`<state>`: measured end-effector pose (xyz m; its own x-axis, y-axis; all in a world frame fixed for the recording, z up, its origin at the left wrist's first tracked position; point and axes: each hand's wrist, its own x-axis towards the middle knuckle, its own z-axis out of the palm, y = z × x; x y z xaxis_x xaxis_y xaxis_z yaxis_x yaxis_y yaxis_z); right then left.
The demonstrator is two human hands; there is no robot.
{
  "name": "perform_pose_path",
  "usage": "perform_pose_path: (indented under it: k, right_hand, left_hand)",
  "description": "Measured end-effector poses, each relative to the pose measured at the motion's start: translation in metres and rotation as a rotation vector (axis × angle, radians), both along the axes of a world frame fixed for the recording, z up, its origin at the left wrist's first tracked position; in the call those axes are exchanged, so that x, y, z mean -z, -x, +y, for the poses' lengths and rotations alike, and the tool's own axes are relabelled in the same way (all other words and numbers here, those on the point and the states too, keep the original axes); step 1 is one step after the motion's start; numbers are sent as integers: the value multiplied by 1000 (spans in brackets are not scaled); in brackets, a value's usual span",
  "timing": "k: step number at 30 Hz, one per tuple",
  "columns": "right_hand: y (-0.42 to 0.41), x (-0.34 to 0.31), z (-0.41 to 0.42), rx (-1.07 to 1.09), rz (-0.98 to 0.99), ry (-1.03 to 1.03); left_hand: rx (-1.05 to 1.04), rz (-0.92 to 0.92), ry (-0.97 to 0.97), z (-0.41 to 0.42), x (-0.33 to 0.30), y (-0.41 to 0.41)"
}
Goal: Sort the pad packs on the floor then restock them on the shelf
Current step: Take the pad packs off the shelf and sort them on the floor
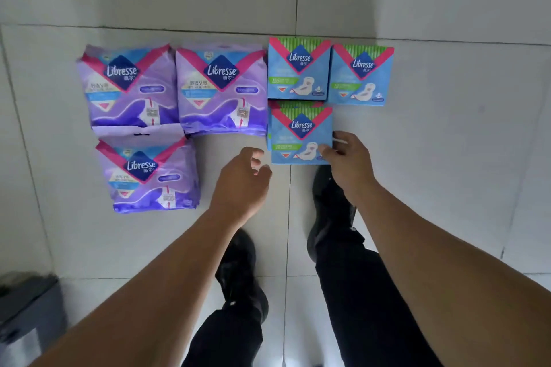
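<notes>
Right now I'm looking straight down at a tiled floor (417, 158) w/ pad packs laid out in two colour groups. Purple group on the left: purple pack far-left (128, 86) and purple pack centre (222, 89) side by side, edges touching, plus a third purple pack (149, 176) in front of the far-left one, its top flap overlapping that pack's bottom edge. Blue group to the right: back blue pack (299, 68) just beside the centre purple one, right blue pack (361, 76) touching its right side, set slightly lower. Front blue pack (301, 135) sits in front of the back blue one; a sliver of another pack's edge shows under its top and left side, so it looks stacked, can't tell how many under it.

Right hand (347, 158) is on the front blue pack's lower right corner, thumb on the printed face, fingers wrapped round the right edge, pinching it. Left hand (241, 182) hangs over bare tile between the third purple pack and the front blue pack, fingers loosely curled, holding nothing, touching no pack.

Both forearms bare. Dark trousers and black shoes (328, 211) below the hands, right shoe tip just under the front blue pack. Grey blurred object (26, 307) bottom left, can't ID it.
</notes>
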<state>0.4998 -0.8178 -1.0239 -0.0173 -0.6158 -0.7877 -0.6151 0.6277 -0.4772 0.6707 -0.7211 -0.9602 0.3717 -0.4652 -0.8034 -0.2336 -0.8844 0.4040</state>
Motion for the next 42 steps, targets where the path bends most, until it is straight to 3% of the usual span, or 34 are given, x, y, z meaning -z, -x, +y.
perform_pose_path:
  k: [8,22,25,31,34,42]
  right_hand:
    - [-4,29,-5,-52,74,36]
    - [-10,17,-2,-186,143,50]
    - [-8,-19,0,-367,185,124]
    - [-24,-147,13,-986,238,524]
    - [-39,-225,25,-1088,277,641]
    - [-110,-398,77,-1282,230,857]
  left_hand:
    - [41,23,-43,-2,18,11]
    - [69,-17,-48,2,9,10]
    - [150,-72,-15,1,-11,8]
    - [426,-339,54,-1,-104,-5]
    - [523,-460,118,13,-173,-17]
    - [319,-709,193,94,-341,-72]
